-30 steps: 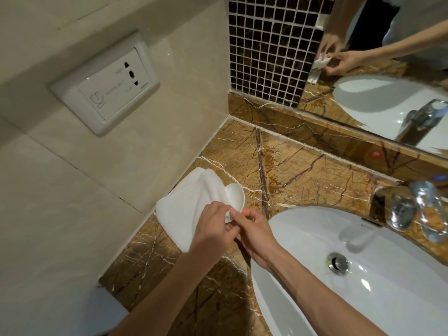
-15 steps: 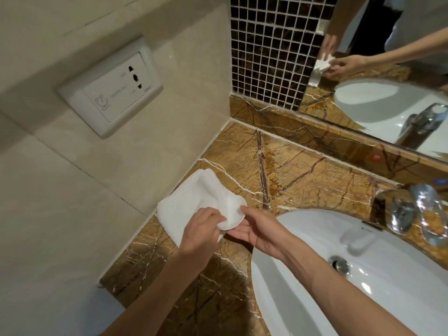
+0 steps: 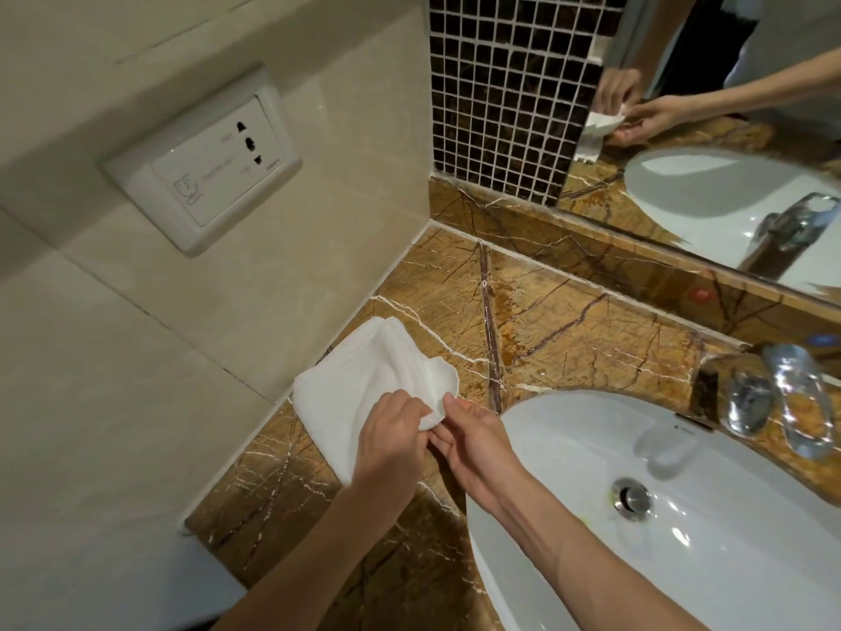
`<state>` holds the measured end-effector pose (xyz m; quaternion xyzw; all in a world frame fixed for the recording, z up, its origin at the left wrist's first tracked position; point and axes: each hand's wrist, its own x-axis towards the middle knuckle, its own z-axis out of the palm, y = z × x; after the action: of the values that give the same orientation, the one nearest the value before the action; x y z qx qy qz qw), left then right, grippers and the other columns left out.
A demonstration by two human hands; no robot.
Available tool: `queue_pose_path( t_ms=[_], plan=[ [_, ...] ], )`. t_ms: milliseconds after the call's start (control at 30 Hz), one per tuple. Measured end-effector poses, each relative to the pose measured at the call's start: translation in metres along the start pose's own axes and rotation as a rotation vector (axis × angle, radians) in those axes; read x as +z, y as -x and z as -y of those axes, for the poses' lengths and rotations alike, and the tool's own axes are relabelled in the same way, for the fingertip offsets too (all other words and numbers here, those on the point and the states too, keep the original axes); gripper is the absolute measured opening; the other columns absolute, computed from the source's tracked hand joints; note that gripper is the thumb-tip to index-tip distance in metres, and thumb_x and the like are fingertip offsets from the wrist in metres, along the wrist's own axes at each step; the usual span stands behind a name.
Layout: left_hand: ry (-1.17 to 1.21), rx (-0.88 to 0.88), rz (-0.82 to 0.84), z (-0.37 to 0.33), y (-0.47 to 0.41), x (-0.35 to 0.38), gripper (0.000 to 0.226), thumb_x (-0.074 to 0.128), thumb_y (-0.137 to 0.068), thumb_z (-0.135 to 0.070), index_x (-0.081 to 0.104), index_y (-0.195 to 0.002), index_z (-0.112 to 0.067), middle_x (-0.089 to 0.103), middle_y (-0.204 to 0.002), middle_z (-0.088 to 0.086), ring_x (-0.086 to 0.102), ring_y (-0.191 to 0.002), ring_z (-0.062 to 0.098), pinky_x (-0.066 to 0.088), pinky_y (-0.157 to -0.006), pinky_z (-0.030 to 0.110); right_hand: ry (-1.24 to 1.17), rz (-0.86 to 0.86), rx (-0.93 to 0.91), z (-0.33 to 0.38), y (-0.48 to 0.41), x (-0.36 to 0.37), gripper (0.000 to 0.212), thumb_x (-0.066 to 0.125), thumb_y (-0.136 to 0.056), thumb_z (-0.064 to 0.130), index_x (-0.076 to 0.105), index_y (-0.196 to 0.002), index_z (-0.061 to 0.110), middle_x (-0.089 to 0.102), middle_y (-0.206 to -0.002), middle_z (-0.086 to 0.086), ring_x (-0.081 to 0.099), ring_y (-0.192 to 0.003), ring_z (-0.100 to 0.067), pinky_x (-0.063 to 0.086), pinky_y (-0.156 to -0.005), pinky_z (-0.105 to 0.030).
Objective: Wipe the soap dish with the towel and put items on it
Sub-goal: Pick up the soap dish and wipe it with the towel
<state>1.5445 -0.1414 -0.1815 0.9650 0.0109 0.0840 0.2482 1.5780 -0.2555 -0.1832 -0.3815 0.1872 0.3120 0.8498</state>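
The small white scalloped ceramic soap dish (image 3: 438, 393) is held just above the brown veined marble desk (image 3: 569, 330), tilted, between both hands at the near left edge of the basin. The folded white cotton towel (image 3: 359, 393) lies at its nine o'clock, one fold drawn up against the dish while the rest rests on the desk beside the wall. The left hand (image 3: 389, 441) has its grip pressed together on the towel fold, pushing it onto the near rim of the dish. The right hand (image 3: 473, 441) cups the dish from its five o'clock side, its grip pinching the rim between thumb and fingers. At three o'clock of the hands sits the white oval ceramic washbasin (image 3: 569, 448) with a chrome drain plug (image 3: 632, 498), and a chrome tap (image 3: 773, 398) stands on the desk at the basin's two o'clock. At twelve o'clock a strip of dark mosaic tiles (image 3: 500, 97) meets a mirror (image 3: 728, 184), where both hands and the dish are reflected. At ten o'clock a white plastic shaver socket (image 3: 205, 170) is set in the beige tiled wall (image 3: 91, 357)
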Motion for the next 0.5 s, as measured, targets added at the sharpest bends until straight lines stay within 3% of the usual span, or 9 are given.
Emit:
queue_pose_path(
  t_ms=[100,167,267,367,433,500],
  plan=[
    [-0.035,0.025,0.072,0.003,0.001,0.005,0.021,0.066,-0.080,0.003,0.066,-0.100,-0.002,0.065,-0.091,0.012,0.058,-0.085,0.027,0.044,-0.073,0.030,0.088,-0.093,-0.026,-0.004,0.001,-0.002,0.017,0.052,-0.098,0.010,0.056,-0.083,0.006,0.068,-0.064,-0.005,0.068,-0.067,-0.012,0.054,-0.082,-0.031],
    [-0.044,0.026,0.123,0.006,-0.001,0.007,0.027,0.058,-0.086,-0.002,0.063,-0.112,-0.003,0.063,-0.106,0.011,0.055,-0.099,0.025,0.041,-0.086,0.029,0.116,-0.211,-0.059,-0.003,0.001,-0.002,0.015,0.052,-0.097,0.007,0.057,-0.083,0.004,0.071,-0.077,-0.012,0.071,-0.075,-0.019,0.058,-0.080,-0.033],
    [0.036,-0.064,0.132,0.011,-0.003,0.003,0.029,0.056,-0.090,-0.010,0.060,-0.119,-0.010,0.060,-0.114,0.003,0.051,-0.106,0.016,0.032,-0.089,0.017,0.212,-0.410,-0.152,0.009,-0.001,-0.007,0.013,0.050,-0.094,0.004,0.055,-0.083,0.005,0.060,-0.078,-0.013,0.063,-0.066,-0.021,0.058,-0.061,-0.029],
    [0.318,-0.285,0.107,0.012,0.001,-0.007,0.036,0.066,-0.085,-0.027,0.059,-0.119,-0.021,0.058,-0.111,-0.013,0.053,-0.097,-0.003,0.034,-0.082,0.003,0.416,-0.505,-0.330,0.026,-0.001,-0.014,0.016,0.047,-0.094,0.006,0.050,-0.078,0.007,0.052,-0.074,-0.007,0.053,-0.070,-0.023,0.048,-0.053,-0.024],
    [0.574,-0.477,0.042,0.009,0.001,-0.012,0.039,0.065,-0.086,-0.029,0.056,-0.123,-0.021,0.058,-0.115,-0.013,0.055,-0.103,-0.002,0.037,-0.081,0.005,0.648,-0.483,-0.485,0.034,0.001,-0.014,0.012,0.049,-0.093,0.009,0.048,-0.081,0.010,0.048,-0.065,0.003,0.049,-0.067,-0.017,0.038,-0.051,-0.018],
    [0.856,-0.650,-0.004,0.000,-0.005,-0.018,0.037,0.062,-0.089,-0.026,0.057,-0.124,-0.014,0.062,-0.119,-0.004,0.060,-0.104,0.006,0.045,-0.086,0.014,0.764,-0.405,-0.598,0.037,0.004,-0.006,0.005,0.052,-0.093,0.009,0.055,-0.091,0.013,0.054,-0.065,0.009,0.053,-0.059,-0.002,0.039,-0.048,-0.013]
  ],
)
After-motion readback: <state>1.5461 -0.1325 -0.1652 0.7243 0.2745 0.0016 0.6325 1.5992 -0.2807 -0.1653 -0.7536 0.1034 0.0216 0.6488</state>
